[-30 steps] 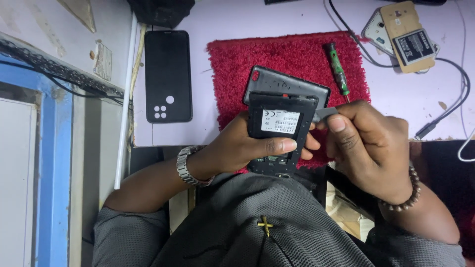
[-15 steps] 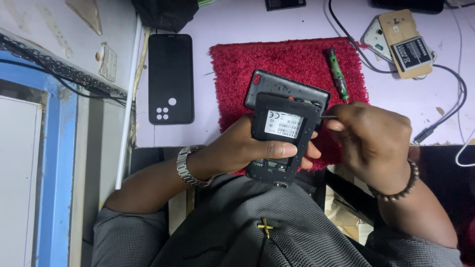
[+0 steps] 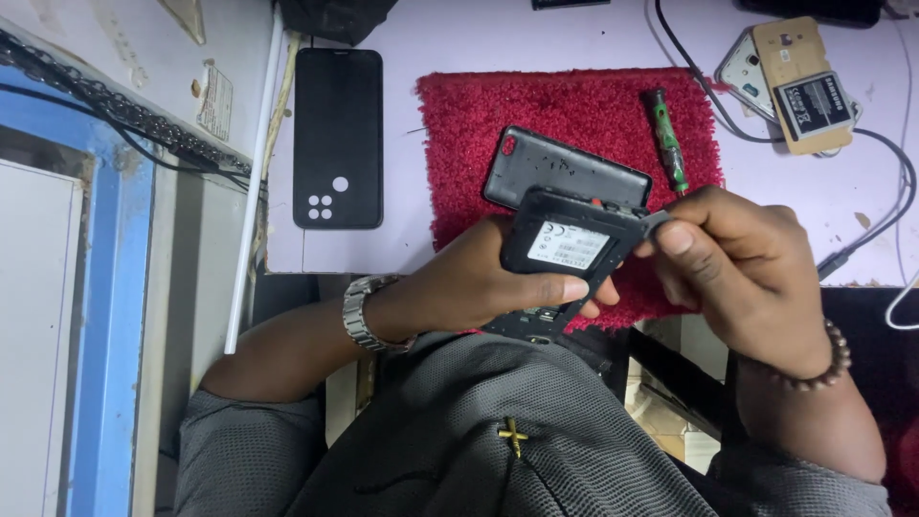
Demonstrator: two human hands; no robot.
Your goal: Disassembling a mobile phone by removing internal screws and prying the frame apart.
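Left hand (image 3: 479,278) grips an opened black phone (image 3: 565,254) w/ white label, held above a red mat (image 3: 565,115) on the tabletop (image 3: 536,43). Right hand (image 3: 747,278) pinches a small grey tool (image 3: 659,222) at phone's top edge. Black back cover (image 3: 560,172) lies on mat; green screwdriver (image 3: 667,139) beside it.

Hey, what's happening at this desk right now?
A person is working on an opened black phone over a red mat. The left hand grips the phone with its labelled battery facing up, while the right hand presses a small grey tool at its corner. The removed back cover and a green screwdriver lie on the mat.
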